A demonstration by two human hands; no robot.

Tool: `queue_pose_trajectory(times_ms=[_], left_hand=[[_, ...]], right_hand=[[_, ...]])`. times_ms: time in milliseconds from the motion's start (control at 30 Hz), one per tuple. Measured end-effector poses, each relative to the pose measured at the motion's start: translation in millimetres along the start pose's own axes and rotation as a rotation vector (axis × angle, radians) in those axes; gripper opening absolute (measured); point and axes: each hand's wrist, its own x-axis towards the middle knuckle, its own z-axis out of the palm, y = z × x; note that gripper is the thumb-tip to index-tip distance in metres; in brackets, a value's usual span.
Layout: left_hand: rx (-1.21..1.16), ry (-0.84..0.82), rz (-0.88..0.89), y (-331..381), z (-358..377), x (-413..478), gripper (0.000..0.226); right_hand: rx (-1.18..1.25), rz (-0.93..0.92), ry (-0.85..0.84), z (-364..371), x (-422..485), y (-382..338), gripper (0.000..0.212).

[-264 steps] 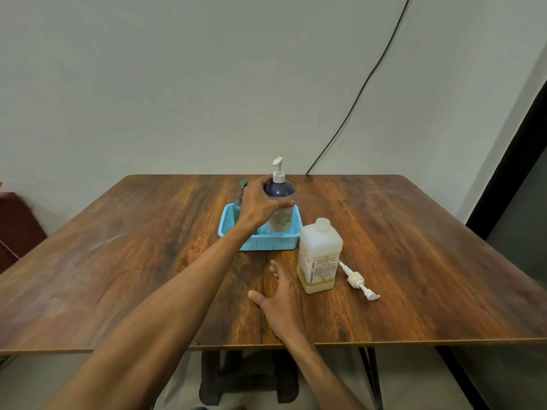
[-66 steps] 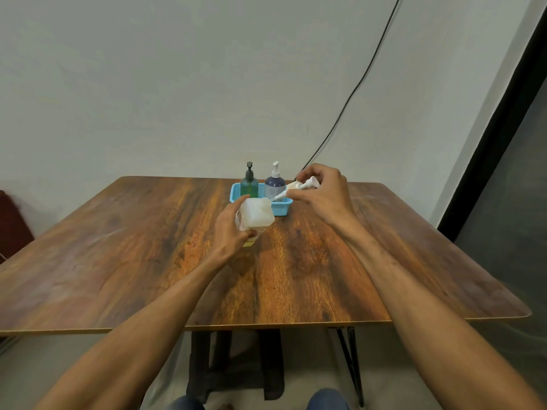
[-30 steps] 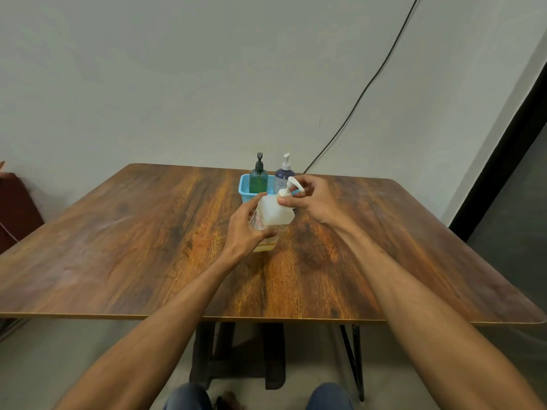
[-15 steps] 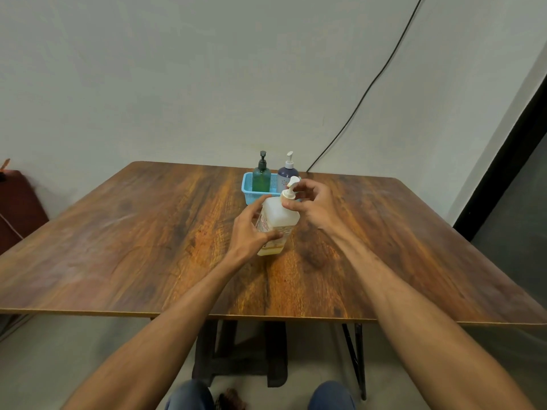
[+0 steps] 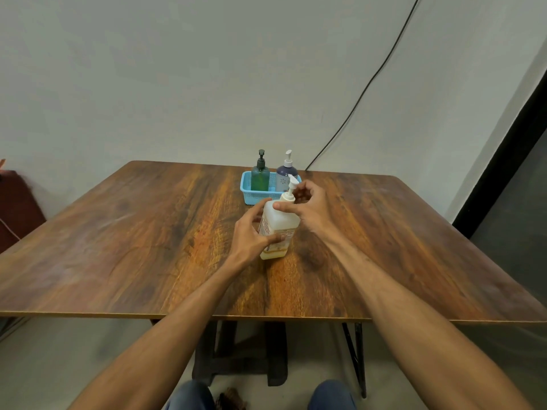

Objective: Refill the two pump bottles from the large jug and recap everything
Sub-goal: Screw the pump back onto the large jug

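Note:
The large white jug (image 5: 279,223) stands upright on the wooden table (image 5: 148,232), with a little yellowish liquid at its bottom. My left hand (image 5: 251,232) grips its body from the left. A white pump head (image 5: 291,187) sits in the jug's neck, and my right hand (image 5: 307,208) is closed around its collar. Behind them a blue basket (image 5: 251,194) holds two capped pump bottles: a green bottle (image 5: 260,176) with a dark pump and a dark blue bottle (image 5: 284,174) with a white pump.
A black cable (image 5: 370,84) runs down the wall to the table's far edge. A dark red object (image 5: 17,211) sits off the table's left side. My knees (image 5: 331,395) show below the near table edge.
The jug has come down from a tilted, lifted hold to stand on the table. The pump, held apart in my right hand earlier, now sits in the jug's neck.

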Motion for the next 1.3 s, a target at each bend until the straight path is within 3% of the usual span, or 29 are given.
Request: queue_pose_trajectory(times_ms=[133, 300, 500, 633, 833, 1067, 1200, 1300], left_hand=[[-0.031, 0.010, -0.020, -5, 0, -1, 0.090], [-0.054, 0.001, -0.040, -8, 0, -2, 0.092], [-0.060, -0.004, -0.042, -9, 0, -2, 0.092], [-0.062, -0.019, -0.038, -9, 1, -1, 0.091], [-0.064, -0.023, -0.015, -6, 0, -3, 0.088], [-0.056, -0.030, -0.019, -7, 0, -3, 0.087], [-0.044, -0.029, 0.001, -2, 3, -3, 0.083], [-0.054, -0.024, -0.012, -2, 2, -3, 0.084]], right_hand=[[-0.003, 0.004, -0.064, -1, -2, 4, 0.051], [-0.001, 0.009, 0.016, 1, 0, 5, 0.034], [0.007, 0.025, -0.008, 9, -2, 10, 0.048], [-0.039, 0.022, 0.000, 10, -3, 5, 0.029], [0.003, -0.030, 0.080, 21, -7, 2, 0.045], [-0.069, -0.010, -0.001, 8, -4, 2, 0.032], [0.015, -0.036, 0.082, 15, -7, 2, 0.045], [0.022, -0.017, 0.047, 13, -6, 4, 0.046]])
